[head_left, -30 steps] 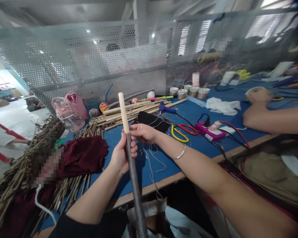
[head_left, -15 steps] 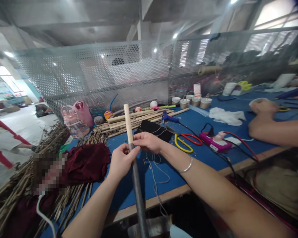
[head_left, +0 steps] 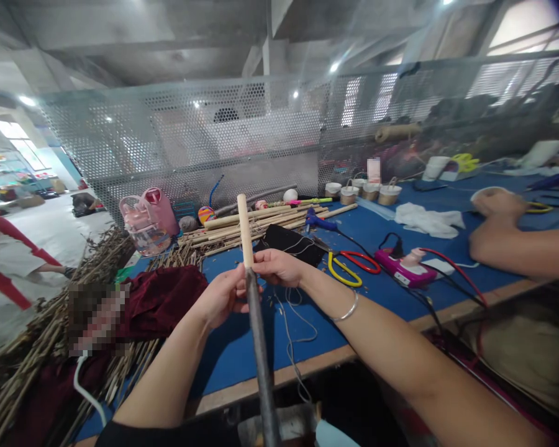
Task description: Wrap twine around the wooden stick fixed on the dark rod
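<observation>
A long rod [head_left: 259,347] stands upright before me, leaning slightly; its lower length is dark grey and its top end [head_left: 245,230] is bare pale wood. My left hand [head_left: 226,295] is closed at its left side where grey meets wood, fingers partly hidden behind it. From the right, my right hand [head_left: 282,268] pinches the rod at that same junction, a silver bangle on its wrist. A thin grey cord [head_left: 286,335] hangs below my right hand and loops over the blue table. Whether the fingertips also hold the cord cannot be made out.
Scissors [head_left: 345,270] with yellow and red handles, a blue glue gun [head_left: 320,219] and a purple power strip [head_left: 403,268] lie to the right. Pale sticks [head_left: 279,217] lie behind. Dried stalks and dark red cloth [head_left: 163,301] are left. Another person's arm [head_left: 522,236] rests at right.
My left thumb has come off the front of the rod, and the left hand has shifted to its left side and behind. My right hand stays at the junction. The view moved slightly.
</observation>
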A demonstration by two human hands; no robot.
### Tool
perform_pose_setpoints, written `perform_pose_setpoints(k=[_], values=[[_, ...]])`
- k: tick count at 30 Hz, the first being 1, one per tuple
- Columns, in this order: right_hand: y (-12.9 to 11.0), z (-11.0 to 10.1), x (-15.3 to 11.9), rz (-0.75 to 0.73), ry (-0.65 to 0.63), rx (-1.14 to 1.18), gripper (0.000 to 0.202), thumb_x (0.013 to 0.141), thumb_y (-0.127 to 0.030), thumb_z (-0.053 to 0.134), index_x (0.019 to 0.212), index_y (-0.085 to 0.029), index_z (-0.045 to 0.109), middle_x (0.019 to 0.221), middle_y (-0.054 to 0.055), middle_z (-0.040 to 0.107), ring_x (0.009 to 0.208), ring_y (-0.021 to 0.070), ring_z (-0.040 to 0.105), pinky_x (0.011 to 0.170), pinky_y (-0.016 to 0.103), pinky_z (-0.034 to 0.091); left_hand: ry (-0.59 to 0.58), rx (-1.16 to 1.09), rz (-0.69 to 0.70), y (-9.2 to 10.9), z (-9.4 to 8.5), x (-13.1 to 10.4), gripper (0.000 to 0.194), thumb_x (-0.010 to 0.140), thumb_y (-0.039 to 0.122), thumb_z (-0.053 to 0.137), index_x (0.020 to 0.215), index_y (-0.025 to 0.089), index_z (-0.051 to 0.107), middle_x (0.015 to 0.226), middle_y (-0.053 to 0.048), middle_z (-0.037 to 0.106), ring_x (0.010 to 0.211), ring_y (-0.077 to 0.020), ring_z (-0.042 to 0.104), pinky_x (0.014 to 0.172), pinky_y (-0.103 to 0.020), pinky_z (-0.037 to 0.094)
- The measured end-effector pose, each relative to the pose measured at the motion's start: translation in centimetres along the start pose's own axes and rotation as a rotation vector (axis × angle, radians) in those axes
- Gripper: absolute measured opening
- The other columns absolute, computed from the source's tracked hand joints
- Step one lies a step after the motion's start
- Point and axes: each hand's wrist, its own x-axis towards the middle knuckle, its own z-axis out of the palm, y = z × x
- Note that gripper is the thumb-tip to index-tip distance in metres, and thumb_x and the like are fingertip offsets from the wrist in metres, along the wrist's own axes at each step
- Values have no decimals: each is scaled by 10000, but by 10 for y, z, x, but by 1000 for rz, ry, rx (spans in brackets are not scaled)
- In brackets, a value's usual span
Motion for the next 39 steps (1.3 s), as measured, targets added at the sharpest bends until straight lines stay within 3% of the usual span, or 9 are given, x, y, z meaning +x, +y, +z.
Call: perform_pose_setpoints(k=[3, 7, 11, 14, 21, 30, 33, 36, 39], values=[[-3, -1, -1, 6, -22, -30, 374, 710, -392, 678, 908, -84, 603, 583, -27, 541, 339, 2, 270, 310, 175, 112, 11, -80, -81, 0, 5, -1, 344, 829, 423, 485, 876, 106, 610, 782, -129, 670, 666, -186, 654, 542, -240, 504], [-2, -3, -2, 22, -34, -8, 404, 698, -387, 691, 960, -93, 602, 568, -41, 498, 382, 18, 354, 326, 157, 152, -85, -251, -82, -5, 19, -3, 285, 844, 325, 414, 829, 107, 598, 707, -103, 635, 628, -187, 623, 661, -335, 509], [2, -2, 1, 4, -22, -4, 371, 699, -385, 691, 903, -85, 612, 631, -6, 550, 438, 25, 411, 364, 148, 229, -72, -390, -51, -9, 29, -4, 330, 840, 390, 373, 701, 144, 544, 509, 9, 445, 426, -107, 435, 518, -292, 466], [4, 1, 3, -3, -11, 1, 362, 693, -373, 697, 899, -87, 613, 657, 4, 575, 451, 23, 414, 385, 145, 258, -56, -416, -93, -6, 30, -4, 341, 819, 406, 356, 642, 155, 504, 478, 37, 347, 388, -89, 334, 436, -249, 397], [3, 4, 3, 1, -40, 25, 359, 739, -336, 648, 994, -88, 601, 626, -9, 582, 347, 0, 289, 320, 157, 130, -83, -362, -129, 1, 24, -7, 278, 759, 342, 341, 640, 151, 504, 504, 16, 358, 433, -117, 366, 490, -301, 423], [5, -4, 1, 11, -92, 76, 380, 729, -308, 664, 1026, -84, 588, 645, 6, 589, 381, 1, 315, 354, 152, 161, -127, -428, -71, -7, 27, -7, 285, 799, 376, 347, 684, 158, 490, 501, 37, 346, 406, -85, 331, 463, -248, 382], [5, -3, 1, -21, -97, 64, 365, 728, -318, 670, 994, -80, 594, 574, -23, 539, 365, 0, 282, 350, 159, 158, 27, -391, -18, -15, 34, -9, 287, 808, 426, 369, 728, 172, 476, 511, 40, 375, 412, -86, 347, 462, -244, 387], [3, -1, 1, -34, -94, 34, 367, 737, -344, 657, 981, -76, 598, 454, -76, 411, 331, 8, 223, 328, 173, 118, 390, -176, 117, -32, 44, -17, 277, 771, 450, 490, 839, 182, 474, 670, -3, 517, 529, -117, 484, 524, -261, 434], [1, 2, 1, -33, -84, 12, 374, 735, -356, 652, 980, -79, 600, 434, -94, 351, 327, 13, 207, 323, 174, 109, 754, 255, 433, -49, 52, -29, 436, 674, 406, 662, 1005, 205, 460, 893, -27, 555, 665, -120, 523, 588, -240, 439]])
